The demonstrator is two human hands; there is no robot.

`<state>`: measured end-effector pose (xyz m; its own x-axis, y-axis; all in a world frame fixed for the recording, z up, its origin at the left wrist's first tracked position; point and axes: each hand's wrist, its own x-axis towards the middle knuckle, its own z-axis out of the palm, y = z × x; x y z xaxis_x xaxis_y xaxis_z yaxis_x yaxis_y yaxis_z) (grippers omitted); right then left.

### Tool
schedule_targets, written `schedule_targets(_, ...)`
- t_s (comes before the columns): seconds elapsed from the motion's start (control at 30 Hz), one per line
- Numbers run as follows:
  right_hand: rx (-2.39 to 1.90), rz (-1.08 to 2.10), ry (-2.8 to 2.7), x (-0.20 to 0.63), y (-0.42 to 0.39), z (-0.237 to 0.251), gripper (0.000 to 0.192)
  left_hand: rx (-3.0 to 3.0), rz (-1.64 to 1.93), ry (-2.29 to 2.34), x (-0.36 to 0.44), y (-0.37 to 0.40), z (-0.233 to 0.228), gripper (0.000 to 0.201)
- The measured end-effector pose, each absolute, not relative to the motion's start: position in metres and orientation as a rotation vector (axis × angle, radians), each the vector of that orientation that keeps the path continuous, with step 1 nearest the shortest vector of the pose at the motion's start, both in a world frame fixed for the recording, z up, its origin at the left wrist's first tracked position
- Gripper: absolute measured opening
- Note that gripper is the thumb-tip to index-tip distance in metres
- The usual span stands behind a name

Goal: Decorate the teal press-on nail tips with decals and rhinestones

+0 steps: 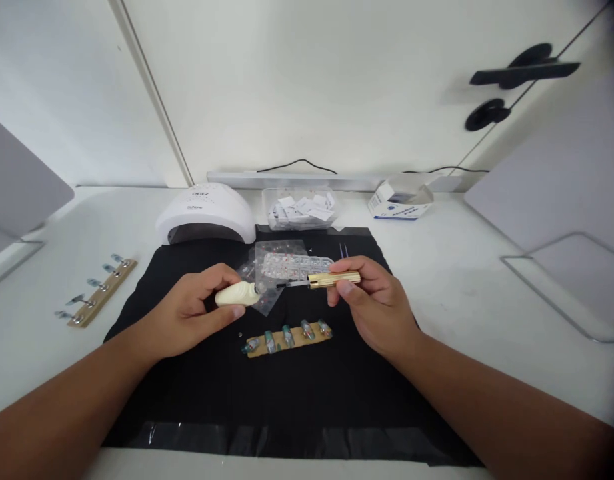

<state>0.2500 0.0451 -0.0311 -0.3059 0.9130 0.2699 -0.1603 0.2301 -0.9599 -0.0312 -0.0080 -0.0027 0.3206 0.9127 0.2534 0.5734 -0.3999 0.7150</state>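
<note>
My left hand (191, 310) grips a cream nail polish bottle (235, 294) tipped on its side, its open neck facing right. In my right hand (377, 303) is the gold brush cap (335, 279), held level. Its dark brush (289, 285) points left, out of the bottle and just right of the neck. Below both hands, a tan strip (279, 347) bears several green press-on nails (287, 336) in a row. Behind the brush lie a clear rhinestone case (291, 266) and a transparent sheet with red specks (267, 251).
A black mat (267, 407) covers the table's middle. At the back stand a white nail lamp (207, 207), a clear bin of paper packets (301, 208) and an alcohol pad box (401, 200). Another strip of nails (99, 293) lies left. Tweezers (343, 251) show behind my right hand.
</note>
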Motion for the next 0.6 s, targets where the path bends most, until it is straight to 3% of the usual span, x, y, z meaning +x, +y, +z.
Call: schedule_targets(0.6,-0.809,1.199,-1.679,0.2474,0.0345,-0.022,0.013,2.235,0.769,1.264,-0.0261,-0.0117,-0.0015,0.012)
